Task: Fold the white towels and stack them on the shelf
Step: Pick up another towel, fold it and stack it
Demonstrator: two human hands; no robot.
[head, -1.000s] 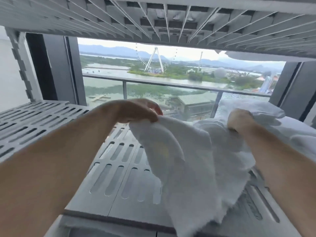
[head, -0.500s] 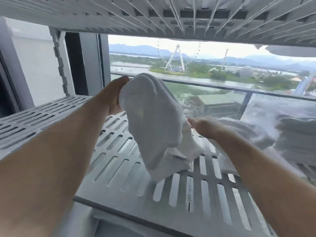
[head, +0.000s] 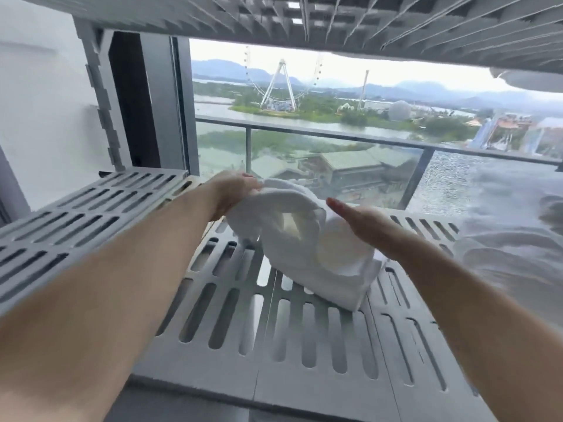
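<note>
A white towel (head: 301, 242) is doubled over, its lower end resting on the grey slotted shelf (head: 231, 315). My left hand (head: 234, 193) grips the towel's upper edge at the far side. My right hand (head: 356, 220) lies flat with straight fingers against the towel's right side. A heap of other white towels (head: 511, 251) sits on the same shelf at the right edge, blurred.
Another slotted shelf board (head: 335, 16) hangs close overhead, with a white towel (head: 533, 80) drooping from it at the top right. A grey shelf post (head: 100, 95) stands at the back left. Behind the shelf are a window and a balcony rail (head: 335, 135).
The towel has come down from hanging high in my left hand to resting on the shelf. My right hand has let go of the heap at the right and flattened against the towel.
</note>
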